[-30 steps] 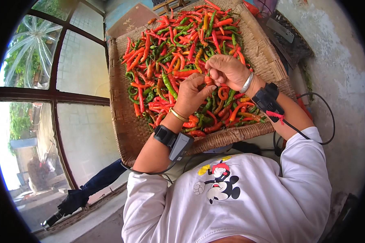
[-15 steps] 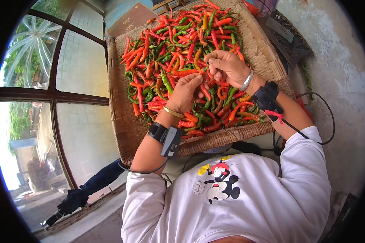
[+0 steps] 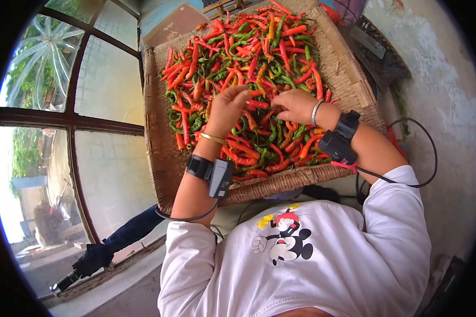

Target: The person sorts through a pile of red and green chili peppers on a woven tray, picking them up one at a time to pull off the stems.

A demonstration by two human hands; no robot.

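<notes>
A wide woven basket holds a heap of red, green and orange chili peppers. My left hand is over the middle of the heap, its fingers drawn together beside a red pepper; whether they grip that pepper is unclear. To its right, my right hand reaches down onto the peppers with bent fingers pressed together. Its fingertips are partly hidden, and I cannot make out what is between them. A small gap with peppers showing separates the two hands.
The basket's front rim lies between the heap and my body. A framed window stands at the left, with a dark folded umbrella below it. A black cable loops from my right wrist device.
My hands were close together with fingers pinched around a red pepper and its stem; now they are apart. The left has moved slightly left and up, the right down onto the heap.
</notes>
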